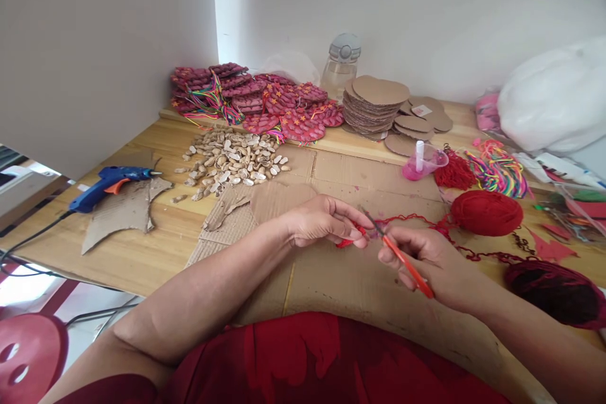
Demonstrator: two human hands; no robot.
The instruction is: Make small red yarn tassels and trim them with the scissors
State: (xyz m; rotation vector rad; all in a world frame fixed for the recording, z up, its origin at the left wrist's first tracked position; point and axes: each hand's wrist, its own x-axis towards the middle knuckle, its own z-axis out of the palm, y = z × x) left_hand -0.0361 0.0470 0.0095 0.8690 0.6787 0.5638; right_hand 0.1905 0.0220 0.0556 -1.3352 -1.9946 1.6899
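Over the cardboard sheet (322,278), my left hand (319,221) pinches a small bundle of red yarn (346,242) between thumb and fingers. My right hand (433,259) grips a pair of scissors (402,257) with orange handles, its fingers partly hiding them. The dark blades point up and left, close to the fingertips of my left hand. A loose red strand runs from near my hands to the ball of red yarn (487,212) on the right. Beside it sits a darker red ball of yarn (553,291).
Left of the sheet lie a blue glue gun (106,188) and peanut shells (237,161). Decorated red pieces (284,104), stacked cardboard cutouts (374,107) and a bottle (341,66) line the back. A cup of pink paint (421,163) and colored cords (499,170) stand right.
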